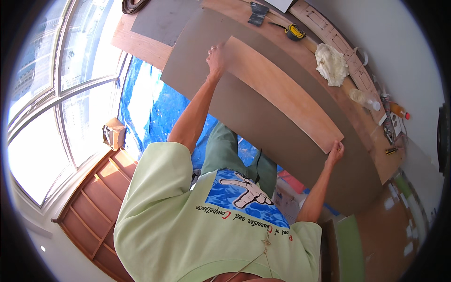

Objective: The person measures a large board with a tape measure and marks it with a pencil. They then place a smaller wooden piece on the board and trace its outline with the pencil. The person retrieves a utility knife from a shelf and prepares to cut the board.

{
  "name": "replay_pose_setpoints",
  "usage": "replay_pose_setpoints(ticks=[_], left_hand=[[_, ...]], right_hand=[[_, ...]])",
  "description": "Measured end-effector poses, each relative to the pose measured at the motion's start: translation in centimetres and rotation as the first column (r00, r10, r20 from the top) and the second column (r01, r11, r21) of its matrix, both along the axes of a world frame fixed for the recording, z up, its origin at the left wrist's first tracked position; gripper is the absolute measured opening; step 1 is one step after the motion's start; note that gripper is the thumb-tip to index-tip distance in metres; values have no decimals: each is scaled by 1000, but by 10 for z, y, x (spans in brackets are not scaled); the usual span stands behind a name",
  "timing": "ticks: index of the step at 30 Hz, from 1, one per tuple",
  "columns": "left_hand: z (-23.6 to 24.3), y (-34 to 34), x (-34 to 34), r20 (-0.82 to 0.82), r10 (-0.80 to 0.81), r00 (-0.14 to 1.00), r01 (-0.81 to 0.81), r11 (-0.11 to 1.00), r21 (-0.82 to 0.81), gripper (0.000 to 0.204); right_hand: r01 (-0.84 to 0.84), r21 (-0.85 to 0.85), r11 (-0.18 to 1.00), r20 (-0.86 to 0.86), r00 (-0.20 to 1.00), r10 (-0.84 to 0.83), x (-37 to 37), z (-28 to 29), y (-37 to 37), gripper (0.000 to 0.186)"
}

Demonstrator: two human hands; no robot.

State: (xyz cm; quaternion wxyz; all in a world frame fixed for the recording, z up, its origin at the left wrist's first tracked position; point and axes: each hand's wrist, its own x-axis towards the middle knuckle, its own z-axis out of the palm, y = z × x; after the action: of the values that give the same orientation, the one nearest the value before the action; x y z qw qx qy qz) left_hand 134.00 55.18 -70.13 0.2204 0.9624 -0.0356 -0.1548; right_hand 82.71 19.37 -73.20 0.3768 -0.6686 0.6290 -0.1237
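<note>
A long, light-brown wooden strip (284,91) lies across a large grey-brown sheet (197,80). At the strip's far left end is my left hand (216,60), its fingers closed on the end edge, which is partly blurred. My right hand (335,152) pinches the near right corner, thumb and fingers pressed together. Whether the strip lies flat on the sheet or is slightly raised, I cannot tell.
Behind the sheet are a yellow tape measure (295,32), a crumpled white cloth (331,65), a clear bottle (364,99) and an orange bottle (399,111). Blue plastic sheeting (152,108) covers the floor at left, below the windows (89,47). A brown wooden frame panel (94,207) stands lower left.
</note>
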Motion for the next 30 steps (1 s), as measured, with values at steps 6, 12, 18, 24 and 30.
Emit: replay_pose_setpoints(ticks=[6,12,18,24,30], left_hand=[[5,31,31,116,62,991,-61,998,-16,56],[2,105,138,173,99,980,-104,994,25,63],[-3,156,210,42,21,999,-20,999,-29,84],[-21,168,219,-8,4,1000,-5,993,-116,84],[-23,169,229,-47,-6,999,-1,989,-149,85]], right_hand=[[130,55,990,30,991,-132,40,33,45,43],[63,86,994,68,995,-69,167,36,115,35],[71,142,987,89,993,-84,238,37,157,30],[83,156,984,72,993,-95,245,40,165,28],[77,157,985,69,994,-89,249,30,162,29]])
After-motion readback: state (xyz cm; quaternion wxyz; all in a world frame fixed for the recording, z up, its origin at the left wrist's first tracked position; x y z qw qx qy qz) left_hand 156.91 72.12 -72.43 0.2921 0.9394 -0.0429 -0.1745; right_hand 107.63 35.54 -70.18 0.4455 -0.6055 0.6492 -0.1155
